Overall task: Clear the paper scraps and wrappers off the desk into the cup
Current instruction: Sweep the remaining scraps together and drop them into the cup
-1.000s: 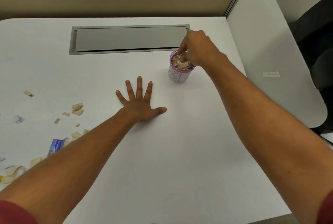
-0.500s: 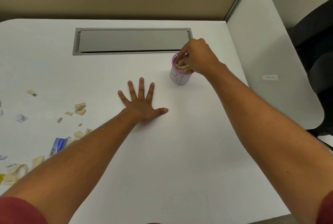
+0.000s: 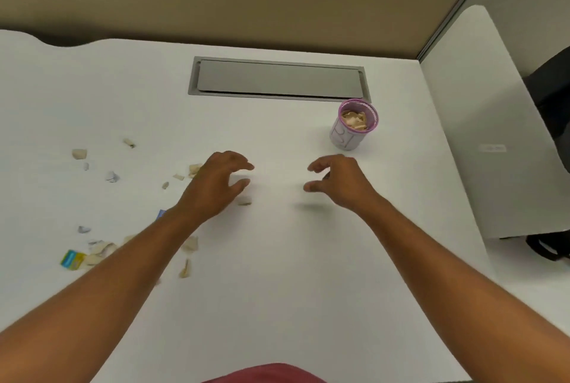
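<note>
Nothing is being held in either hand. The left hand is being hovered over the middle of the desk with its fingers curled loosely and spread, and the right hand is being hovered just beside it, likewise curled and empty.

One scrap is lying just under the left thumb. More scraps are scattered toward the desk's left edge, well apart from the hands, with a wrapper lying nearest that edge and some pieces partly hidden beneath the left forearm.

The cup is standing upright toward the desk's back right corner, just in front of a grey hatch, and it is already filled with scraps almost to its rim.

Trouble is likely to be caused by that fullness: pieces being dropped in may be left perched on top and spilled back out. Light scraps may also be brushed off the left edge by the forearm, and the cup may be tipped if it is knocked while being filled.
</note>
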Motion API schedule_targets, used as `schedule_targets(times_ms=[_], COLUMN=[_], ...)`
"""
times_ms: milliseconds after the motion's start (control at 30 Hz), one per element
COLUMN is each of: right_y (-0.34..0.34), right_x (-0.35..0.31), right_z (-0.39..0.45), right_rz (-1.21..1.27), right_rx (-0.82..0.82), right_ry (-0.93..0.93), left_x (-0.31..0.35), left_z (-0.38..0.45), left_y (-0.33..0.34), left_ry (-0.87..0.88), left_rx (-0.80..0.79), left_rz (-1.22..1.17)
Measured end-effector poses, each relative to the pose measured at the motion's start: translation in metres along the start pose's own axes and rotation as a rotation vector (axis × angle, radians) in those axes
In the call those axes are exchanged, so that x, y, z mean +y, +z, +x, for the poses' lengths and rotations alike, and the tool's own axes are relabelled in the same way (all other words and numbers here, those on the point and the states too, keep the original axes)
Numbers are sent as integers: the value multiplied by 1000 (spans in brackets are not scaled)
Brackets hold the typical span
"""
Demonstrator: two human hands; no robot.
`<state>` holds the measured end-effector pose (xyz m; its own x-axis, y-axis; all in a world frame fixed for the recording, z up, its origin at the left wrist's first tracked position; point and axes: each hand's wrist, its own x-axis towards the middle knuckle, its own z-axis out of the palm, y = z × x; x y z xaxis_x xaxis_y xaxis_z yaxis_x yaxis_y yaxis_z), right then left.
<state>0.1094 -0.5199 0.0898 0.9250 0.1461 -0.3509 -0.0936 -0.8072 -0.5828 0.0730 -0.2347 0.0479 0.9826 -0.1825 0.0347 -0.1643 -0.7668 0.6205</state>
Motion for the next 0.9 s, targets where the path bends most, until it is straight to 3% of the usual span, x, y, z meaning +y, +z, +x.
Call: schedule_targets(times_ms=[133,233,300,400,667,767,900], right_y=[75,125,152,184,212,208,216], right_x=[-24,-51,-71,-103,-148,-139,-131], right_z=[-30,-41,-41,-37,-18,-22,-15], right_rz=[-33,26,93,173,82,-52,-246], right_rx=[-188,-198,-144,-80,39,177,113], right_ry=[-66,-86,-84,-112,-212,-285,-256], left_x=[-50,-85,-101,-112,-113,-134,-173], left_z=[-55,-91,-109,-123,-110,-124,-144], left_y=[-42,-66,-74,-74,-83,-101,-111], left_ry=[-277,-523,-592,-584,-460,-401,-503], left_rx=[207,170,104,40,84,130,109], left_rz=[160,150,80,11,-155,56,329])
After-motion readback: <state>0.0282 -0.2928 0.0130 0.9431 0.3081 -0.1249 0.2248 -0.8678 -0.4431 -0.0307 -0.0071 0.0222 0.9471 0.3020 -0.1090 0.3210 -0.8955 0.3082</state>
